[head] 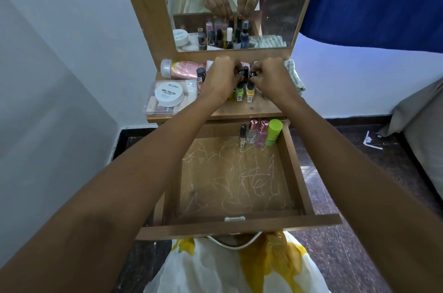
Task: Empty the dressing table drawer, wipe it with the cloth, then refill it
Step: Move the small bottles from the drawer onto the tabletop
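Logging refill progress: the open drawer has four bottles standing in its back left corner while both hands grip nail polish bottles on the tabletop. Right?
Wrong corner: the head view shows the four bottles in the drawer's back right corner. The left hand and right hand do grip nail polish bottles.

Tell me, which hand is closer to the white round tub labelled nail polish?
Left. The left hand is just right of the white tub, gripping black-capped bottles; the right hand, also gripping bottles, is farther right, beyond the left.
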Motion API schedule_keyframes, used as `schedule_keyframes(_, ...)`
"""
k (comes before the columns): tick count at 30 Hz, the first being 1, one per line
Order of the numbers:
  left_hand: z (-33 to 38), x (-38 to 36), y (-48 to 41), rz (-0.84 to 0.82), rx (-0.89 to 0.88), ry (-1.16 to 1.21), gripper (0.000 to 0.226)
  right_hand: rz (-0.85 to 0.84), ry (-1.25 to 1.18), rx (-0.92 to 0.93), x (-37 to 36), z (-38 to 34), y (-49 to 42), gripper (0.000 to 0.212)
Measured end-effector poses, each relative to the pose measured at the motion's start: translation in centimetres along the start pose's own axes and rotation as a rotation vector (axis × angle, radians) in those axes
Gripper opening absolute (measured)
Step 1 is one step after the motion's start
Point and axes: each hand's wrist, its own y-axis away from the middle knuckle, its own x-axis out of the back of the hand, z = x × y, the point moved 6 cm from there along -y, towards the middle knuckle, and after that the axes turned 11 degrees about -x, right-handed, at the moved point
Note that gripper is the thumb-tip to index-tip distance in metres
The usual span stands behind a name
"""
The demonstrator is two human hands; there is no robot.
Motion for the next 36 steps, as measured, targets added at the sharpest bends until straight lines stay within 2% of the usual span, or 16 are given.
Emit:
schedule_keyframes(9, -0.4, -0.4, -0.1, -0.011, 0.030, 0.001, 0.019, -0.013, -0.036, -0.019, 0.0, 0.1, 0.2, 0.022)
schedule_keyframes(15, -0.4, -0.2, 0.1, -0.006, 0.051, 0.012, 0.026, -0.029, -0.058, -0.005, 0.1, 0.0, 0.6, 0.025)
schedule_keyframes(22, 0.1, 0.1, 1.5, 0.026, 0.033, 0.050, 0.027, 0.051, -0.119, 0.018, 0.2, 0.8, 1.6, 0.028)
schedule_keyframes(25, 0.7, -0.7, 3.0, -0.016, -0.009, 0.086, 0.023, 0.066, -0.163, 0.020, 0.4, 1.0, 3.2, 0.023)
schedule_keyframes(30, 1.3, -2.7, 6.5, -0.088, -0.069, 0.118, 0.018, -0.019, -0.176, 0.019, -1.4, 1.9, 6.4, 0.016)
schedule_keyframes(36, 0.1, -6.7, 9.7, -0.229, 0.014, 0.087, 0.019, -0.097, -0.159, -0.094, -4.7, 4.8, 8.8, 0.014)
